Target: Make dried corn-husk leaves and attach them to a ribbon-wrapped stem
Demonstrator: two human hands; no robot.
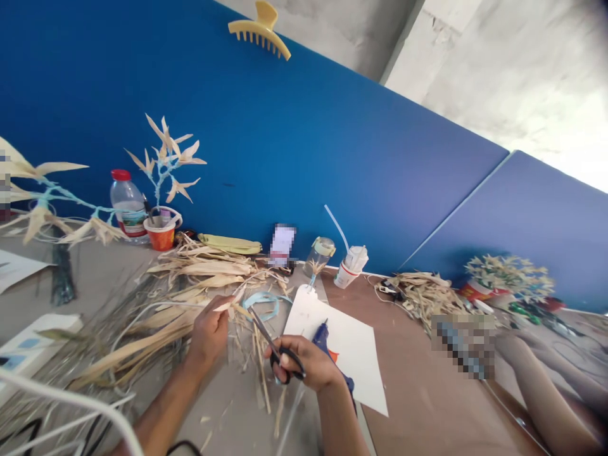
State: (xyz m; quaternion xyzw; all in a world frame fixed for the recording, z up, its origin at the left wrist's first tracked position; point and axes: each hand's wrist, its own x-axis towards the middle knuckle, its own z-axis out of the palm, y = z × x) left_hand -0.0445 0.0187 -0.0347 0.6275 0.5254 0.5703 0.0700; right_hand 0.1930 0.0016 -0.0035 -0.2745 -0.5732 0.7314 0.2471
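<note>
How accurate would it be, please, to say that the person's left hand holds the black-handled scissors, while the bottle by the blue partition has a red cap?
Not quite: the head view shows the black-handled scissors in the person's right hand, not the left hand, which holds a pale strip. The bottle by the blue partition does have a red cap.

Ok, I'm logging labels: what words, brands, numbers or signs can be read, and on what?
No text is readable.
Clear plastic bottle with red cap: label too blurred.
Red cup with white rim: too small.
White cup with red band: too blurred.
Upright white-screened phone: pixelated.
</note>
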